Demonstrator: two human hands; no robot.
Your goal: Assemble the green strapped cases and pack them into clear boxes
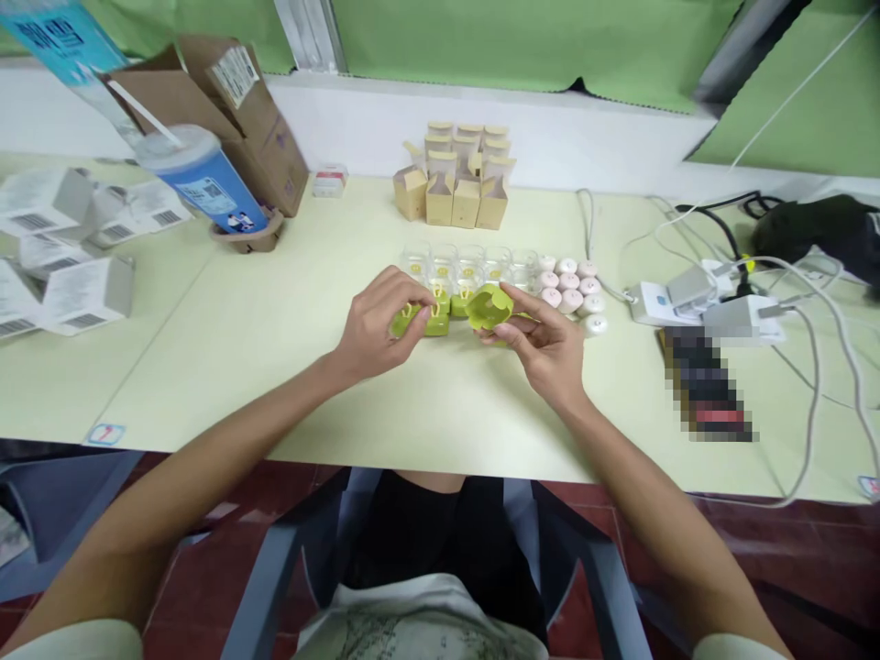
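My right grip grasps the green cup between thumb and fingers, its mouth tilted open. My left grip has thumb and forefinger drawn close together over the green pieces with yellow loops; I cannot tell whether anything is pinched there. Held near its edge, the cup could, I judge, twist or slip if I press unevenly. A careless sweep could knock the clear containers just beyond both grips, and a nudge from my right knuckles could set rolling the pink and white rounds beside them. The cup looks like thin, smooth plastic with a petal-like rim; the containers look glossy, the rounds short and matte. Farther beyond my grips, the tan cartons look like plain card with raised flaps, on a pale, smooth table.
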